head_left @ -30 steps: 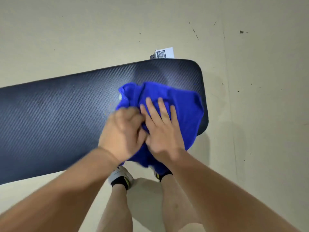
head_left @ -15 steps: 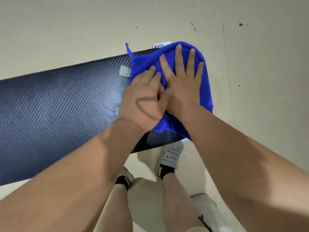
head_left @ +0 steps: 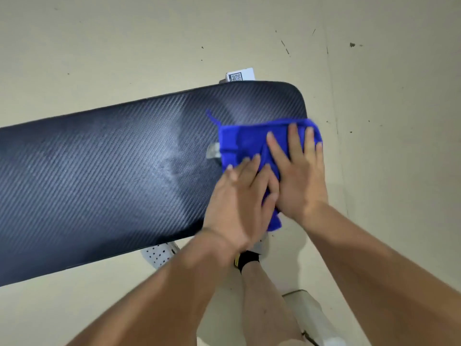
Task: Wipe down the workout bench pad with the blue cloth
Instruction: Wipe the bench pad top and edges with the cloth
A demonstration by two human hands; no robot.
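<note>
A long black bench pad (head_left: 104,176) with a woven carbon-fibre pattern runs from the left edge to the right of centre. The blue cloth (head_left: 245,143) lies bunched on the pad's right end and hangs over its near corner. My right hand (head_left: 296,171) presses flat on the cloth with fingers spread. My left hand (head_left: 239,203) lies beside it, its fingers overlapping the cloth's lower part. A small grey tag (head_left: 213,151) shows at the cloth's left edge. A damp, lighter streak marks the pad left of the cloth.
A white label with a QR code (head_left: 240,75) sticks out behind the pad's far edge. Below the pad I see my legs, a white perforated shoe (head_left: 159,254) and black socks. A white bench foot (head_left: 309,313) lies at the lower right on the beige floor.
Both hands and the cloth have slid back from the pad's far right corner toward its near edge. The QR label, covered half a second ago, shows again.
</note>
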